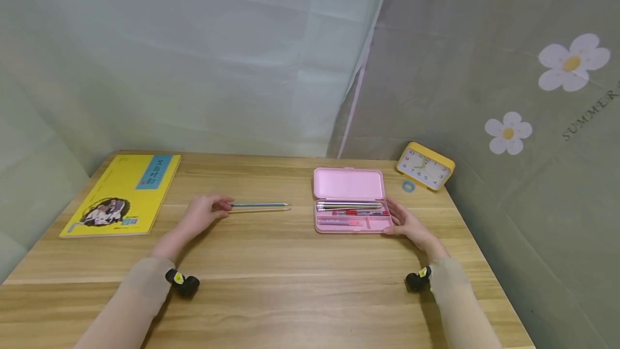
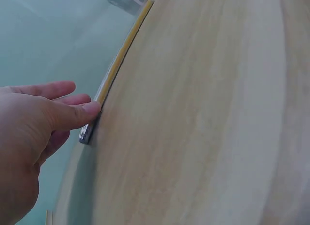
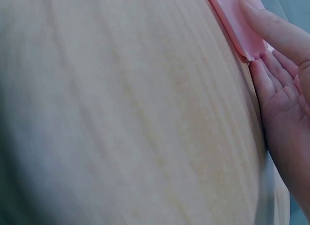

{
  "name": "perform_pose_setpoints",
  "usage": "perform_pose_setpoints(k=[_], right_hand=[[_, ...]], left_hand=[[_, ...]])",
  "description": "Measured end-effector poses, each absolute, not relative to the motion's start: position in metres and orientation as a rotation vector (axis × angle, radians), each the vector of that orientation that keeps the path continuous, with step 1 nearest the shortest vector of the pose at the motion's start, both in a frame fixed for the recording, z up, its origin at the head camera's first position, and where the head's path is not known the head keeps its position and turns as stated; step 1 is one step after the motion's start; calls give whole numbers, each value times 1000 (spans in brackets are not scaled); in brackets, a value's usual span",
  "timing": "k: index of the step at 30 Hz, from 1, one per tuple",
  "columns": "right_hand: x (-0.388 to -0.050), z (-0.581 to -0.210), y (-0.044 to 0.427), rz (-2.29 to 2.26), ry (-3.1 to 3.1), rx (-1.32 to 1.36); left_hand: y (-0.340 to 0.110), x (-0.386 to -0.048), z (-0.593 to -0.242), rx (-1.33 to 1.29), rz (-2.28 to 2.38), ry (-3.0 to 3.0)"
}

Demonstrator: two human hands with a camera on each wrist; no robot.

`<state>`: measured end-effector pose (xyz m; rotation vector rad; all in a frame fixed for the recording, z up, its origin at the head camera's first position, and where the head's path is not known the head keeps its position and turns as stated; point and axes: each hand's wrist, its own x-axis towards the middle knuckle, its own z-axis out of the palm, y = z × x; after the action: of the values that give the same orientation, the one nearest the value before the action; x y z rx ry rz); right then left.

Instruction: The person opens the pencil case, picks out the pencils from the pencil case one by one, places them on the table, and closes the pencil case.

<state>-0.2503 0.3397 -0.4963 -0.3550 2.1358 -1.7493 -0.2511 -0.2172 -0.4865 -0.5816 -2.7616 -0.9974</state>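
Observation:
Two pencils, one teal and one yellow, lie side by side on the table with their tips to the right. My left hand pinches them near their left ends. In the left wrist view the thumb of this hand is against the yellow pencil, close to its dark end. An open pink pencil case holds several pencils, a red pen and a pink-purple pen. My right hand holds the right end of the case between thumb and fingers.
A yellow book lies at the left of the wooden table. At the back right stands a yellow alarm clock, with a small blue ring in front of it. Curtains hang behind the table and along its right side.

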Motion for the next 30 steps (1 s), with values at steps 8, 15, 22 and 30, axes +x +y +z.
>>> perform_pose_setpoints(k=[8, 15, 22, 30], right_hand=[[-250, -494, 340, -1755, 2131, -339], [-250, -495, 340, -1733, 2152, -354], [-250, -491, 342, -1752, 2157, -338], [-250, -495, 339, -1737, 2158, -330]], left_hand=[[-185, -259, -469, -663, -1048, -2775], [-144, -269, -452, -769, -1019, -2755], [-96, -281, -441, -835, -1000, -2756], [-62, -282, -444, -839, -1029, -2725]])
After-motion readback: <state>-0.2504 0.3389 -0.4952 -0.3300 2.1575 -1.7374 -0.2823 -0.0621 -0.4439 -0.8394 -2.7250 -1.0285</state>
